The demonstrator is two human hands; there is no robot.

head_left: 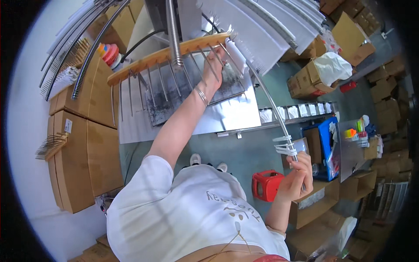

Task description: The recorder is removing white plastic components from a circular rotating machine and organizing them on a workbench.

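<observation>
My right hand [297,177] is closed around the lower end of a long, thin metal rod [271,101]. Several thin white rings [284,146] hang on the rod just above my fingers. From there the rod slants up and left to the right end of a wooden bar [163,51] with a row of metal pegs [175,82]. My left hand [213,70] is raised among the pegs at that end, its fingers bent together. The pegs partly cover its fingertips, and what they pinch is unclear. A white bundle [235,56] hangs beside them.
Below the bar lies a dark, worn plate [163,107] on a shiny metal table [238,114]. A coiled spring rod [173,32] hangs above. A red stool [267,185] stands near my right arm. Cardboard boxes [83,153] are stacked at left, and a blue crate [328,144] is at right.
</observation>
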